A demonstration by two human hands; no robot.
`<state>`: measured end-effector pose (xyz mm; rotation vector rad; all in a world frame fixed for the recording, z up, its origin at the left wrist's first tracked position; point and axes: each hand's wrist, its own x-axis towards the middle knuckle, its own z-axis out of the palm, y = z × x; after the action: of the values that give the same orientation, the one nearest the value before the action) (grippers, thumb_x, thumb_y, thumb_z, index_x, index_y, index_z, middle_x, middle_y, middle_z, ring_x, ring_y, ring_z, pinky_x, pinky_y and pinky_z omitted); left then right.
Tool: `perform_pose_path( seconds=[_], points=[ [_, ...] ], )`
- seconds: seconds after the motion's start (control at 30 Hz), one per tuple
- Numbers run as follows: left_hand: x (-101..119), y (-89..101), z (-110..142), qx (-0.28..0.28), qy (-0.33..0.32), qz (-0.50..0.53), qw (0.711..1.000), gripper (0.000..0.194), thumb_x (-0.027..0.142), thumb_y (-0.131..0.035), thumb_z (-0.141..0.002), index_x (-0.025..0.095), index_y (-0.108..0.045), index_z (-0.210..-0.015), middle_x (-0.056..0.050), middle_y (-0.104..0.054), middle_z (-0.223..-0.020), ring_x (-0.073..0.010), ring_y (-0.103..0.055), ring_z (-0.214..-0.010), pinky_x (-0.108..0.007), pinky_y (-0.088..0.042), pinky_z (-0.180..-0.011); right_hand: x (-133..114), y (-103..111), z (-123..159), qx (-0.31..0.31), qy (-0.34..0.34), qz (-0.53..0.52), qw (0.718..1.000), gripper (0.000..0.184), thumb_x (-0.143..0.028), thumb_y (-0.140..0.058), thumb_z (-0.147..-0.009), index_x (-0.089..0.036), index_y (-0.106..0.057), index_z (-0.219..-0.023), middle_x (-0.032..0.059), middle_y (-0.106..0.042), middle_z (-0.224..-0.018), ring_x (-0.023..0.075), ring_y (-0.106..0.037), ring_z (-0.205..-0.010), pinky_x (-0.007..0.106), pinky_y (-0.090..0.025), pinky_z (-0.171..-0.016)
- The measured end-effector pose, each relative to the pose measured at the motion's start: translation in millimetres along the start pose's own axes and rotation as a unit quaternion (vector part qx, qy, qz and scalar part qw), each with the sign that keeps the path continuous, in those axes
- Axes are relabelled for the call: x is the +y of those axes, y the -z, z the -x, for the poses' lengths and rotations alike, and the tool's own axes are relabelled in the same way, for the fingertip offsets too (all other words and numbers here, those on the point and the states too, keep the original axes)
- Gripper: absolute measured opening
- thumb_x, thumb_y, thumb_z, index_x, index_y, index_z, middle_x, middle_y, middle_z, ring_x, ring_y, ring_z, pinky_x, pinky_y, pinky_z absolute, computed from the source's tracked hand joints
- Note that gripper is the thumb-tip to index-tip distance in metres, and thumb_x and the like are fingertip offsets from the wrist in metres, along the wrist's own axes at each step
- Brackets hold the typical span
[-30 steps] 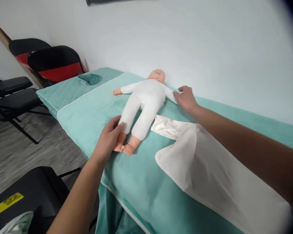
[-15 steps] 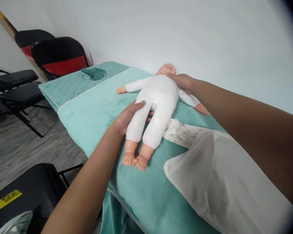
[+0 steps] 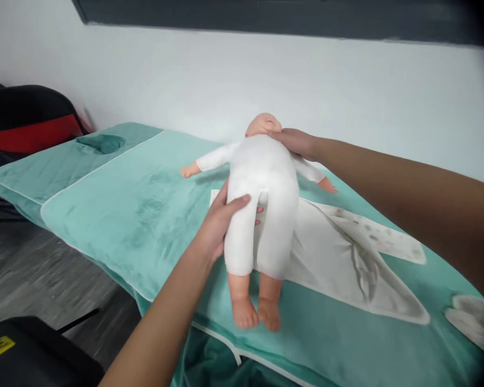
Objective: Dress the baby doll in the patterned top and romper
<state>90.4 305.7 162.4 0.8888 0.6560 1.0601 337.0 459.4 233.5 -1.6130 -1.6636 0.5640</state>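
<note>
A baby doll (image 3: 266, 166) with a white cloth body and bare vinyl head, hands and feet is held face up above the bed. My left hand (image 3: 226, 217) wraps round its thigh, thumb on top, with fingertips showing between the legs. Under the neck and shoulder sits my right hand (image 3: 294, 142); most of its fingers are hidden behind the doll. Beneath and to the right of the doll lies a pale cloth (image 3: 334, 258) with a pointed corner. Beside that, a spotted white fabric piece (image 3: 395, 242) shows.
The bed has a teal cover (image 3: 116, 209) with a face hole (image 3: 100, 143) at its left end. Folded white fabric (image 3: 470, 320) lies far right. A black chair (image 3: 32, 355) stands near the front left, a black and red chair (image 3: 28, 126) behind. The wall (image 3: 210, 80) runs along the back.
The view has swung to the right. The doll, held in both hands, has moved right and now hangs over the pale cloth instead of beside it.
</note>
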Motion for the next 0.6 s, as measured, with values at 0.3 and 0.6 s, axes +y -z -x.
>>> perform_pose_path(
  seconds=[0.3, 0.6],
  points=[
    [-73.4, -58.0, 55.3, -0.049, 0.066, 0.033, 0.996, 0.077, 0.033, -0.075, -0.080, 0.034, -0.044, -0.150, -0.011, -0.070, -0.125, -0.0266, -0.074, -0.090, -0.036, -0.061, -0.069, 70.6, 53.2, 114.5, 0.010, -0.104, 0.037, 0.994, 0.066, -0.072, -0.069, -0.075, -0.023, -0.062, -0.118, 0.0185, -0.069, -0.128, 0.0391, -0.064, -0.115, 0.059, -0.051, -0.099],
    [-111.5, -63.5, 63.5, 0.021, 0.025, -0.045, 0.998, 0.072, 0.035, -0.079, -0.076, 0.030, -0.054, -0.144, -0.008, -0.069, -0.131, -0.0290, -0.064, -0.121, -0.044, -0.052, -0.105, 87.5, 46.8, 156.7, 0.004, -0.103, 0.210, 0.972, 0.075, -0.071, -0.043, -0.092, -0.018, -0.043, -0.145, 0.0180, -0.071, -0.119, 0.0360, -0.068, -0.102, 0.051, -0.051, -0.091]
  ],
)
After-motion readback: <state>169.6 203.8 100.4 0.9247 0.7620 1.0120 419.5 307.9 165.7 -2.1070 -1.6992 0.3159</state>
